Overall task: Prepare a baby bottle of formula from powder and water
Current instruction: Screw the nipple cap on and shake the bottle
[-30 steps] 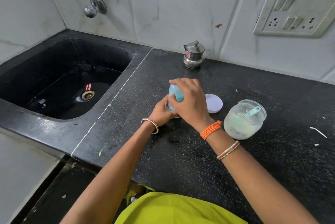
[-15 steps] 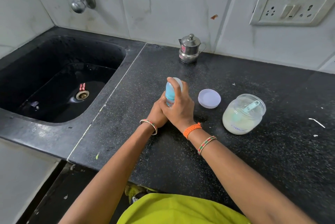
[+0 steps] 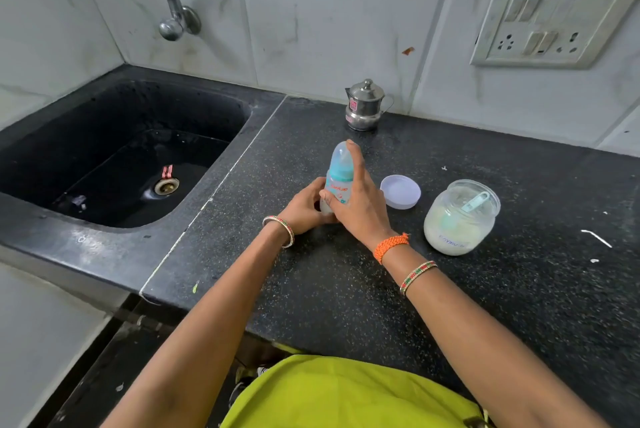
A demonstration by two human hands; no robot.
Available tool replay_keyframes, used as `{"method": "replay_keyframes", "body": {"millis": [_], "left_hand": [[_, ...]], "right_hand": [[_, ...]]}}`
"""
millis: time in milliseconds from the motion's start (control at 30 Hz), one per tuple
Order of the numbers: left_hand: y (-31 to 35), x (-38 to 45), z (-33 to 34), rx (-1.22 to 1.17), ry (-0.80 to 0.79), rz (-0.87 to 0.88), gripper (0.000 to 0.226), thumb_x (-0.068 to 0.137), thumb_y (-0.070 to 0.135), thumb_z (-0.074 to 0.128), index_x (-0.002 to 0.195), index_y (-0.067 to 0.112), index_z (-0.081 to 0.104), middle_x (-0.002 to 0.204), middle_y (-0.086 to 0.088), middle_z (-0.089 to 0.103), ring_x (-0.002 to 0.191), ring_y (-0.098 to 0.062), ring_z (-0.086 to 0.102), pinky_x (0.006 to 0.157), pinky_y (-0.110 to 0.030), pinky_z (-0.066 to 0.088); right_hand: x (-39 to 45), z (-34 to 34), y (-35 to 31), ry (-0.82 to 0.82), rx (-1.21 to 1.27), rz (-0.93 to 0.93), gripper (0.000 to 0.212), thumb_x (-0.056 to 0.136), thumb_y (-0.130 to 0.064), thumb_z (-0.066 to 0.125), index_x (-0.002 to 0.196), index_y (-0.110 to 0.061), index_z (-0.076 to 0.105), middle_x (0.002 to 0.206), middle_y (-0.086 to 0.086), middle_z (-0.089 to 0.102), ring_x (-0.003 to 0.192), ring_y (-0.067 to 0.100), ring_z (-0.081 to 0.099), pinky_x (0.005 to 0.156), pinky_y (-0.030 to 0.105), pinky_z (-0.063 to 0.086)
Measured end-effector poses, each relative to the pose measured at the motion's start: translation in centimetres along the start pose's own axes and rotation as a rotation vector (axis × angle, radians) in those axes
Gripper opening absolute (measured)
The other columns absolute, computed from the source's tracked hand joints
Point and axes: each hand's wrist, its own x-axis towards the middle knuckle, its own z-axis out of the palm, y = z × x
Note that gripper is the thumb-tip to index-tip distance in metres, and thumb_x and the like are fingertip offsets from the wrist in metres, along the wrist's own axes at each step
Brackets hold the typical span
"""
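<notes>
Head view: baby bottle (image 3: 340, 181) stands upright on the black countertop (image 3: 346, 282), nearer its back edge than its front one. Left hand (image 3: 304, 207) grips the bottle's base; right hand (image 3: 360, 206) is wrapped round its body, a finger reaching the clear cap. Just right lie a white lid (image 3: 400, 192) and the open powder jar (image 3: 460, 216) with a scoop (image 3: 476, 202) inside, and the sink (image 3: 114, 150) is sunk at the left end

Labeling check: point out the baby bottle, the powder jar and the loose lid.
baby bottle (image 3: 341, 174): head view, teal collar.
powder jar (image 3: 450, 237): head view, front wall over the powder.
loose lid (image 3: 400, 191): head view, inner face.
</notes>
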Motion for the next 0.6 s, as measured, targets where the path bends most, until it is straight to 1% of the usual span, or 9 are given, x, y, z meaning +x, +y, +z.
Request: {"method": "replay_keyframes", "body": {"millis": [100, 167, 233, 267, 367, 400, 433, 533, 600], "left_hand": [[-0.3, 0.2, -0.6, -0.305, -0.019, -0.082, 0.054, 0.074, 0.012, 0.076, 0.122, 0.014, 0.05, 0.116, -0.002, 0.063, 0.108, -0.016, 0.06, 0.09, -0.023, 0.049], [-0.3, 0.2, -1.0, -0.523, 0.034, -0.129, 0.048, 0.082, 0.024, 0.066, 0.124, 0.01, 0.05, 0.119, -0.005, 0.061, 0.108, -0.017, 0.06, 0.09, -0.024, 0.049], [-0.3, 0.6, -1.8, -0.694, 0.09, -0.219, 0.043, 0.09, 0.032, 0.055, 0.127, 0.009, 0.05, 0.121, -0.006, 0.061, 0.114, -0.02, 0.056, 0.093, -0.028, 0.048], [-0.3, 1.0, -2.2, -0.719, 0.134, -0.258, 0.038, 0.092, 0.029, 0.053, 0.125, 0.011, 0.051, 0.12, -0.004, 0.061, 0.118, -0.021, 0.054, 0.096, -0.032, 0.046], [0.7, 2.4, -3.4, -0.69, 0.258, -0.183, 0.029, 0.089, 0.004, 0.056, 0.116, 0.015, 0.055, 0.117, -0.003, 0.061, 0.123, -0.026, 0.052, 0.096, -0.036, 0.046], [1.3, 3.0, -3.6, -0.707, 0.29, -0.131, 0.033, 0.086, -0.004, 0.056, 0.113, 0.015, 0.056, 0.118, -0.004, 0.061, 0.123, -0.026, 0.052, 0.094, -0.036, 0.048], [1.9, 3.5, -3.7, -0.729, 0.32, -0.088, 0.037, 0.084, -0.01, 0.056, 0.11, 0.016, 0.057, 0.117, -0.004, 0.06, 0.122, -0.025, 0.052, 0.091, -0.034, 0.049], [4.4, 4.8, -3.9, -0.72, 0.324, 0.014, 0.042, 0.076, -0.011, 0.064, 0.104, 0.02, 0.06, 0.118, -0.007, 0.061, 0.115, -0.021, 0.055, 0.084, -0.029, 0.054], [5.7, 5.3, -4.1, -0.681, 0.304, 0.059, 0.041, 0.074, -0.005, 0.068, 0.104, 0.021, 0.061, 0.118, -0.005, 0.063, 0.11, -0.017, 0.058, 0.078, -0.026, 0.054]], "right_hand": [[1.6, -1.0, 0.5, -0.067, 0.444, 0.223, 0.09, 0.082, -0.017, 0.072, 0.144, -0.037, 0.009, 0.14, 0.001, 0.042, 0.1, 0.005, 0.06, 0.084, 0.028, 0.054], [2.3, -2.3, 1.0, -0.18, 0.847, 0.506, 0.077, 0.085, -0.016, 0.069, 0.134, -0.042, 0.016, 0.13, 0.004, 0.044, 0.098, 0.022, 0.064, 0.073, 0.049, 0.059], [3.3, -3.6, 0.9, -0.15, 1.048, 0.586, 0.069, 0.086, -0.016, 0.068, 0.131, -0.037, 0.021, 0.12, 0.006, 0.047, 0.094, 0.03, 0.065, 0.055, 0.055, 0.058], [4.1, -4.4, 0.6, -0.03, 1.133, 0.576, 0.067, 0.086, -0.015, 0.068, 0.132, -0.032, 0.022, 0.118, 0.007, 0.05, 0.091, 0.03, 0.065, 0.05, 0.052, 0.057], [7.4, -7.3, -0.8, 0.652, 1.476, 0.499, 0.073, 0.082, -0.022, 0.073, 0.135, -0.027, 0.024, 0.122, 0.012, 0.056, 0.089, 0.033, 0.068, 0.05, 0.046, 0.057], [8.1, -8.0, -1.3, 0.8, 1.521, 0.435, 0.078, 0.078, -0.026, 0.075, 0.136, -0.029, 0.022, 0.129, 0.016, 0.054, 0.094, 0.036, 0.068, 0.05, 0.041, 0.057], [8.2, -8.3, -2.1, 0.831, 1.499, 0.385, 0.083, 0.075, -0.027, 0.077, 0.137, -0.032, 0.021, 0.133, 0.017, 0.051, 0.099, 0.036, 0.066, 0.049, 0.036, 0.055], [6.8, -8.0, -4.5, 0.442, 1.17, 0.184, 0.088, 0.072, -0.021, 0.075, 0.138, -0.041, 0.02, 0.128, 0.01, 0.052, 0.098, 0.029, 0.064, 0.043, 0.029, 0.05], [7.4, -8.2, -4.9, 0.554, 1.222, 0.141, 0.088, 0.071, -0.023, 0.077, 0.137, -0.04, 0.022, 0.129, 0.013, 0.051, 0.1, 0.033, 0.064, 0.048, 0.032, 0.053]]}}
